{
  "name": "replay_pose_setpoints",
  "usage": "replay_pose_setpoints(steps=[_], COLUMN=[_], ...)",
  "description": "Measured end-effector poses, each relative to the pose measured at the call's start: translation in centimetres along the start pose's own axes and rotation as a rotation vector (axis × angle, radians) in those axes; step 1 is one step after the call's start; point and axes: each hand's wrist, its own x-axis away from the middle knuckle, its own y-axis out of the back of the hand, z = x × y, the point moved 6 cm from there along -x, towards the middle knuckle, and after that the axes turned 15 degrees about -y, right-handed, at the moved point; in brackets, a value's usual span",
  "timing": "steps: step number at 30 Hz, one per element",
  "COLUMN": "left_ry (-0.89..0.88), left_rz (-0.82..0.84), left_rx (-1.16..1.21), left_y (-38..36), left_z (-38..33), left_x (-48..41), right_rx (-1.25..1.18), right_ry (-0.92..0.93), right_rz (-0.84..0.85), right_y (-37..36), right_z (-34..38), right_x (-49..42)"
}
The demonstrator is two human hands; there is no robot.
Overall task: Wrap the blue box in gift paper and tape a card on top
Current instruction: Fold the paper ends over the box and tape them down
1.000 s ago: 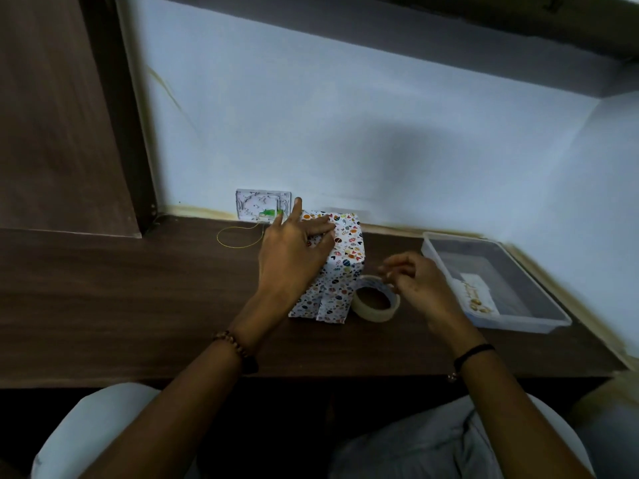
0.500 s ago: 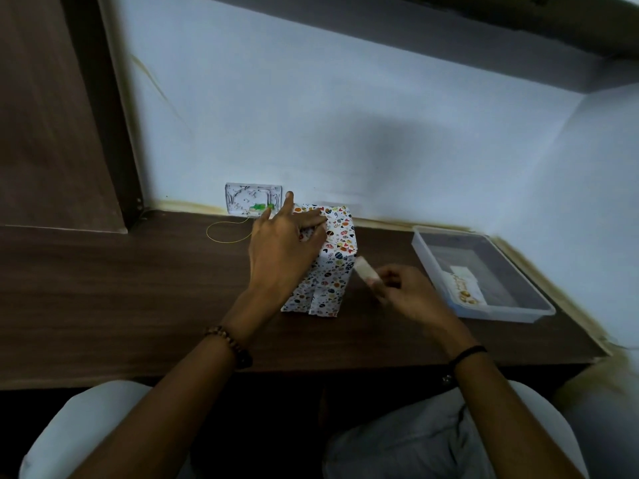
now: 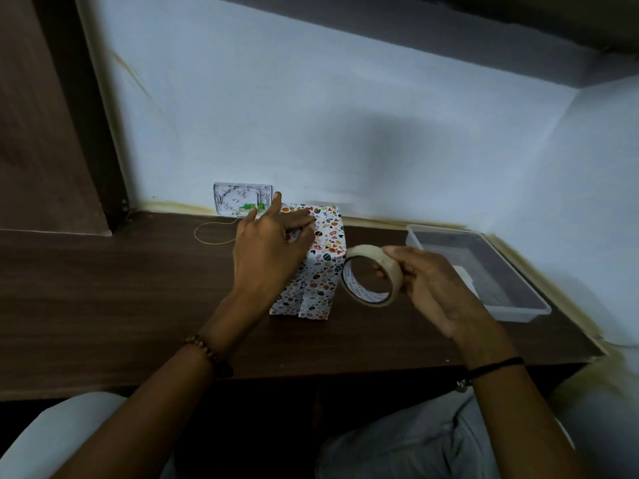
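The box (image 3: 320, 267), covered in white gift paper with small coloured prints, stands upright on the dark wooden desk (image 3: 103, 288). My left hand (image 3: 269, 247) presses on its top and left side with straight fingers, holding the folded paper down. My right hand (image 3: 425, 281) grips a roll of clear tape (image 3: 371, 276) and holds it up just right of the box, above the desk. A white card (image 3: 463, 274) lies in the tray, mostly hidden by my right hand.
A clear plastic tray (image 3: 511, 271) sits at the desk's right end. A white wall plate with a green piece (image 3: 242, 200) and a thin yellow wire loop (image 3: 214, 233) are behind the box to the left. The wall runs close behind.
My right hand has picked the tape roll up off the desk and raised it beside the box. The left hand has stayed on the box top.
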Motion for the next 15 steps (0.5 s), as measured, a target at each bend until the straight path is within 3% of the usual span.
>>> replay_pose_setpoints(steps=[8, 15], left_ry=[0.007, 0.015], left_rz=[-0.005, -0.005], left_rx=[-0.002, 0.003], left_y=[0.12, 0.15], left_z=[-0.20, -0.22], left_x=[0.05, -0.05], right_rx=[0.345, 0.411], right_ry=[0.106, 0.201], right_rz=[-0.056, -0.151], right_y=[0.18, 0.56], right_z=[0.31, 0.80], right_x=[0.52, 0.55])
